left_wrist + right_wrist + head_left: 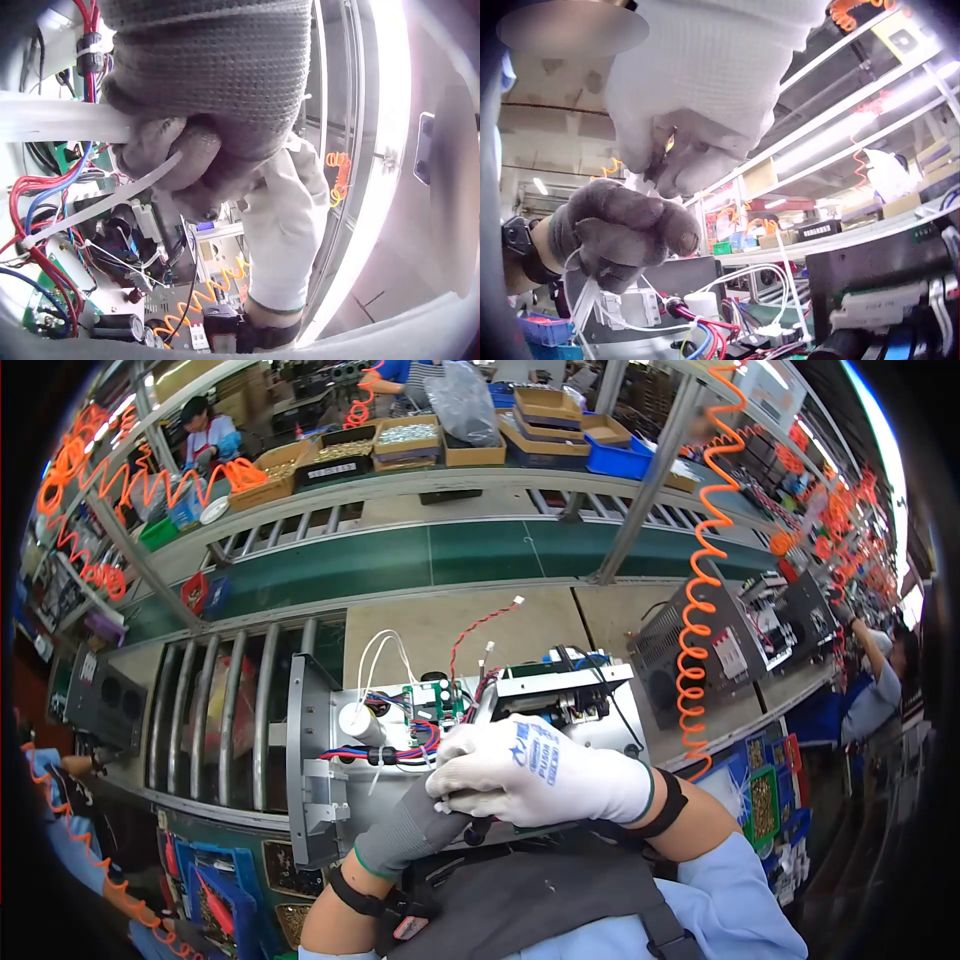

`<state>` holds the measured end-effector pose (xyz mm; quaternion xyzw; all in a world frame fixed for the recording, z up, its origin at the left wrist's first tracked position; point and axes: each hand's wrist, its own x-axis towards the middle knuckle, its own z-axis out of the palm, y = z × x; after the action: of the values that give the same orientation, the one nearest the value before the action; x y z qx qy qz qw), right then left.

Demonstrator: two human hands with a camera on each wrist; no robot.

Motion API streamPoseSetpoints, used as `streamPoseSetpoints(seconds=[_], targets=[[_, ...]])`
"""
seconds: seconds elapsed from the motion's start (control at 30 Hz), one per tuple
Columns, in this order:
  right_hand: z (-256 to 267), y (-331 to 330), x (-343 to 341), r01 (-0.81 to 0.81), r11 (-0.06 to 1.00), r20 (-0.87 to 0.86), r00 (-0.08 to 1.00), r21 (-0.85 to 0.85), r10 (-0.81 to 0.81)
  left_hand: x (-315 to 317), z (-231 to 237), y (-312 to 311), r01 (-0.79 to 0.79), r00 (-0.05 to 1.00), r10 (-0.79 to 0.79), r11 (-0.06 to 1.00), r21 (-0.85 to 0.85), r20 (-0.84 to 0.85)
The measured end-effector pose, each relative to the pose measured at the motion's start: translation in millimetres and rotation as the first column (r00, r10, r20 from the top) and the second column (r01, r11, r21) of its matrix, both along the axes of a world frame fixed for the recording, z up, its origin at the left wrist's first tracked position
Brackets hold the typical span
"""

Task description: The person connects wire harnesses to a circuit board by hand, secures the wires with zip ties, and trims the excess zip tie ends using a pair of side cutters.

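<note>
My left hand (pixel 408 832), in a grey glove, has its fingers curled round white plastic strips (pixel 60 120); one thin strip (pixel 112 198) reaches to red and blue wires (pixel 46 262). In the right wrist view the strips (pixel 589 304) hang below the grey glove (pixel 619 232). My right hand (pixel 550 772), white-gloved, touches the left one above the front of an open metal chassis (pixel 303 760). Its bent fingers pinch a small dark item (pixel 660 156), partly hidden. A white cylinder (pixel 360 724) and green circuit board (pixel 436 702) sit inside the chassis.
Metal rollers (pixel 205 710) lie left of the chassis, a dark perforated housing (pixel 690 645) right. An orange coiled hose (pixel 695 630) hangs at right. Parts bins (pixel 762 805) stand lower right, blue trays (pixel 225 880) lower left. A green conveyor (pixel 380 560) runs behind.
</note>
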<state>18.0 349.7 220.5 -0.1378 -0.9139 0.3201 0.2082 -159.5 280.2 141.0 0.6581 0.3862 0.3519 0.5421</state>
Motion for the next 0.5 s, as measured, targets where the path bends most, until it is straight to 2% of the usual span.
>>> streamPoseSetpoints(seconds=[0.03,0.07,0.1,0.13,0.2,0.27,0.3,0.33,0.37,0.4,0.43,0.5], targets=[[10,0,-1,0.010,0.999,0.017,1.000,-0.046,-0.009,0,7,-1,-0.019,1.000,0.019,0.997,-0.068,0.010],[13,0,1,0.029,0.985,0.014,1.000,-0.171,-0.027,0,17,-2,-0.041,0.999,0.044,0.990,-0.135,0.016],[8,3,2,-0.017,0.967,-0.092,0.996,-0.253,-0.007,0,35,-6,-0.047,0.997,0.057,0.979,-0.199,0.043],[5,6,3,-0.076,0.942,-0.199,0.980,-0.328,0.010,-1,43,-6,-0.050,0.997,0.059,0.980,-0.195,0.040],[12,8,9,-0.099,0.831,-0.333,0.937,-0.547,-0.107,-4,54,-7,-0.062,0.998,0.067,0.942,-0.329,0.003],[18,6,17,-0.054,0.606,-0.272,0.922,-0.794,-0.275,-5,60,-9,-0.120,0.992,0.127,0.940,-0.320,0.002],[17,7,18,-0.026,0.742,-0.239,0.954,-0.669,-0.182,-12,50,-10,-0.150,0.987,0.159,0.947,-0.282,0.006],[15,6,15,0.005,0.925,-0.215,0.972,-0.381,-0.093,-14,43,-15,-0.180,0.982,0.189,0.951,-0.252,0.010],[6,5,10,-0.068,0.954,-0.239,0.971,-0.293,-0.005,-9,43,-23,-0.215,0.972,0.228,0.960,-0.177,0.056],[-4,3,4,-0.140,0.970,-0.256,0.963,-0.199,0.086,-8,38,-23,-0.220,0.968,0.218,0.976,-0.001,-0.126],[-9,1,2,-0.141,0.960,-0.188,0.978,-0.242,0.096,-3,29,-24,-0.230,0.964,0.229,0.973,0.006,-0.137],[-13,7,-1,-0.162,0.960,-0.222,0.969,-0.227,0.111,2,22,-25,-0.255,0.955,0.255,0.967,0.017,-0.151]])
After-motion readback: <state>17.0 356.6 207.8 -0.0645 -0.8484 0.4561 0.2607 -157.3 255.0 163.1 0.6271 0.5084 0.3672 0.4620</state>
